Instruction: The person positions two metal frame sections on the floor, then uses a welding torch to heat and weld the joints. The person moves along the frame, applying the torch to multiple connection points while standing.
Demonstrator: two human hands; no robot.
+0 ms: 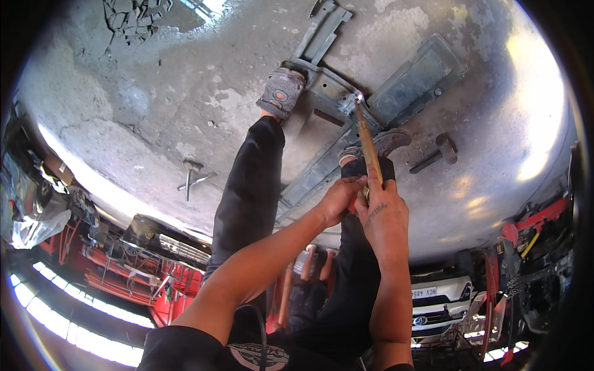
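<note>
My right hand (385, 216) is wrapped round the handle of a brass-coloured gas torch (367, 143), with its index finger stretched along the body. Beside it, my left hand (342, 199) pinches the rear end of the torch; the fingertips partly hide the fittings there. A small bright glow shows at the torch's tip, which meets a bent grey metal bracket (331, 85). That bracket joins long grey metal rails (322, 164) lying on the floor. My left shoe (282, 93) presses on the bracket's left end, and my right shoe (391, 141) rests near the torch.
A hammer (444, 150) lies right of my right shoe. Another hammer (190, 170) and pliers-like tool (203, 179) lie to the left. A flat metal panel (421, 77) is beyond the bracket. A dark bumper (164, 241), a white vehicle front (442, 303) and a person's legs (306, 269) appear around.
</note>
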